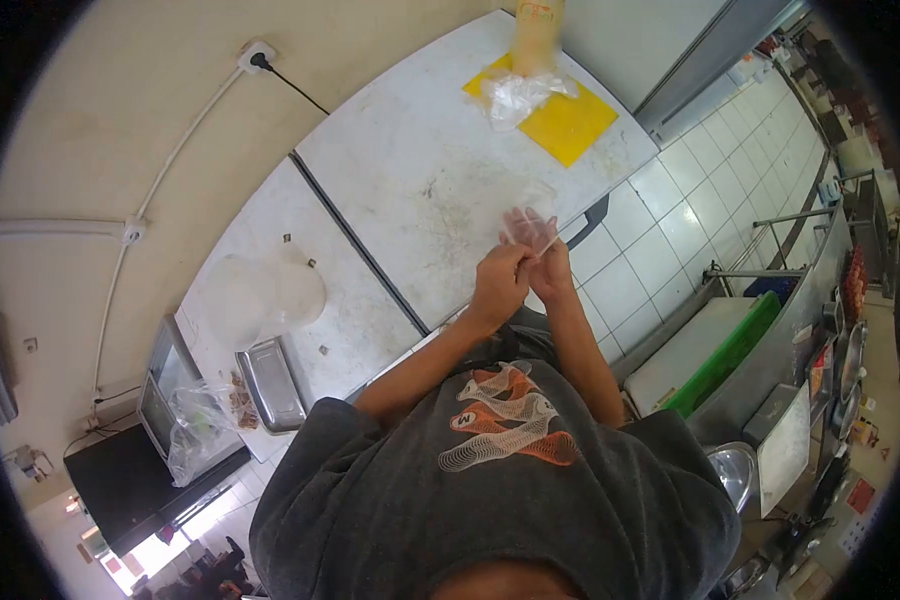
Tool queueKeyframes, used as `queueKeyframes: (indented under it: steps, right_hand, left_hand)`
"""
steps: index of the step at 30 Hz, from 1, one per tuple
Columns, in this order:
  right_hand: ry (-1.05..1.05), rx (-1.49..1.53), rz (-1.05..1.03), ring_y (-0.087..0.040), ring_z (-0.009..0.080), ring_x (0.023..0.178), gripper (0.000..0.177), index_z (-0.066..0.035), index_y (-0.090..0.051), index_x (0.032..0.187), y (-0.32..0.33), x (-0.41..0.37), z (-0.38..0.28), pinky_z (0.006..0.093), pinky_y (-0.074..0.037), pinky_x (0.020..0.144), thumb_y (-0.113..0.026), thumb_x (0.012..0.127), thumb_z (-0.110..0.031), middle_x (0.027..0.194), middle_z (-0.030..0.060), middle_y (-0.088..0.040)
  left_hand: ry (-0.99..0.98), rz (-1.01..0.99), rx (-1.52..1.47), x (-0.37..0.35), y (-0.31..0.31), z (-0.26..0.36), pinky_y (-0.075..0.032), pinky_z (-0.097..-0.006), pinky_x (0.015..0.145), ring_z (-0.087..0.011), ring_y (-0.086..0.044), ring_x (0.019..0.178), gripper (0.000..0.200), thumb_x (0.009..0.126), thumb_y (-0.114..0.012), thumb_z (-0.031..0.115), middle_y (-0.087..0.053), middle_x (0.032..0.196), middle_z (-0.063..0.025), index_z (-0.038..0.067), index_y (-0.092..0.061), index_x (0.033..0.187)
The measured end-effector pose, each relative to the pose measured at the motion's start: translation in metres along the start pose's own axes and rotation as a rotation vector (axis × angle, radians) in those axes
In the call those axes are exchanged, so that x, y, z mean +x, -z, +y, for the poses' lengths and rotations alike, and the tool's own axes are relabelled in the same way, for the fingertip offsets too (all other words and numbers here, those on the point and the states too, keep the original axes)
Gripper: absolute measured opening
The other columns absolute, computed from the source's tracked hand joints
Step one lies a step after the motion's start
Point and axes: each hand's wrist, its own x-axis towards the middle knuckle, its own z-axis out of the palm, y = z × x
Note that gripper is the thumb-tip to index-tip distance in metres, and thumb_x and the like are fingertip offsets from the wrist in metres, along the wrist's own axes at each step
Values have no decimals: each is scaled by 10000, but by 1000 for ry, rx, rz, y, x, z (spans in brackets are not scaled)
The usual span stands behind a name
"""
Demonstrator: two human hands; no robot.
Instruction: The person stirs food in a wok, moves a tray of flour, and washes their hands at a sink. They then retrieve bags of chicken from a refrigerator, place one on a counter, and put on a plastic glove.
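My right hand (545, 250) is held up over the table's near right edge, its fingers apart and covered by thin clear plastic (531, 232) that looks like a disposable glove. Beside it, touching the plastic near the palm, is my left hand (502, 283), with its fingers closed on the clear plastic. The exact grip of its fingertips is hard to make out. Both hands are above the white table (390, 190), close in front of my body.
A yellow sheet (570, 125) with crumpled clear plastic (515, 98) lies at the far right of the table. To the left are a translucent round container (295, 290), a metal tray (271, 385) and a plastic bag (198, 420). A green-edged box (725, 355) stands at the right.
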Motion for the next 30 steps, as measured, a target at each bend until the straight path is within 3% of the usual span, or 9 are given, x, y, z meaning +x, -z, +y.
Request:
queueKeyframes:
  steps: [5,8,11,17,20,22,25,26,30]
  right_hand:
    - [-74,85,-219,-281,331,1411,572,-60,-296,1460,-21,0,-4,440,-284,1153,-364,1019,-418,1519,210,-298]
    - [233,-160,-11,-286,361,1401,592,-40,-276,1469,-16,9,2,440,-272,1159,-321,1025,-429,1517,234,-283]
    - [15,285,-338,-275,372,1406,588,-32,-267,1469,-26,-5,-8,412,-270,1163,-344,1022,-407,1519,259,-256]
    - [-53,623,-197,-250,353,1424,621,-19,-235,1480,-18,-4,-34,478,-253,1161,-295,1021,-432,1532,247,-238]
    - [175,-6,-87,-248,332,1430,657,-12,-225,1489,-36,-13,-33,486,-251,1152,-295,1010,-456,1548,214,-230]
    - [141,68,-167,-242,316,1434,670,-9,-232,1487,-43,-21,-41,485,-251,1149,-329,1001,-458,1557,190,-226]
    - [96,183,-213,-242,308,1435,652,-32,-243,1490,-59,-34,-55,525,-249,1139,-349,997,-444,1561,172,-226]
    - [78,220,-214,-244,308,1434,640,-45,-247,1492,-63,-39,-58,545,-248,1136,-351,997,-436,1561,169,-227]
    - [164,-29,-109,-245,314,1432,624,-139,-237,1505,-71,-43,-63,620,-234,1115,-323,996,-489,1555,173,-234]
  left_hand:
    - [-59,-10,45,2,-7,9,-481,-398,658,-321,-607,733,91,779,-628,17,-626,792,-138,30,-639,868]
    - [-68,-20,30,-1,-12,10,-474,-404,649,-332,-601,723,78,787,-621,25,-617,780,-142,31,-633,864]
    - [-37,-3,8,4,-14,18,-477,-412,662,-347,-606,739,75,794,-613,23,-624,789,-151,23,-627,868]
    - [-12,-60,-27,-6,-21,21,-487,-405,683,-363,-612,755,88,803,-611,25,-628,786,-161,6,-631,887]
    - [-7,-80,-89,-7,-25,22,-492,-375,700,-321,-620,752,115,830,-628,59,-625,793,-141,9,-630,934]
    - [15,-113,-193,-11,-24,13,-498,-354,730,-276,-628,787,188,858,-646,101,-635,863,-116,27,-616,1028]
    - [581,180,-571,-10,-27,-5,-494,-356,799,-219,-622,910,345,891,-664,221,-610,1078,-91,79,-540,1179]
    - [928,60,-804,0,-12,-12,-484,-386,855,-217,-600,1004,468,904,-654,316,-536,1218,-86,105,-450,1268]
    - [974,-247,-1038,21,8,-2,-485,-384,830,-201,-603,955,465,892,-675,354,-580,1030,-50,74,-477,1206]
